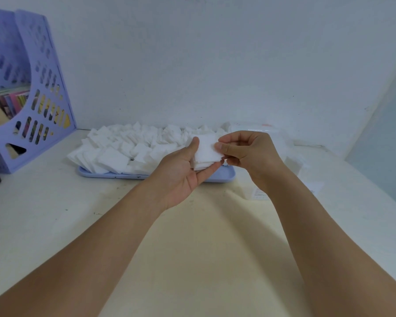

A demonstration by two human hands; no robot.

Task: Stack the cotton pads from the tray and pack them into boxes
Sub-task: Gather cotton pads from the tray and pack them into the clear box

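Small white square pad stack between hands

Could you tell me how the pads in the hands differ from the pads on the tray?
The held stack of pads is squared up, lifted above the tray, gripped by the left hand and pinched by the right hand. The loose pads lie jumbled, overlapping and tilted, covering most of the tray, and are far more numerous. Both are white and square.

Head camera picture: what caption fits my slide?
Both hands, left hand and right hand, hold a small stack of cotton pads above the heaped blue tray.
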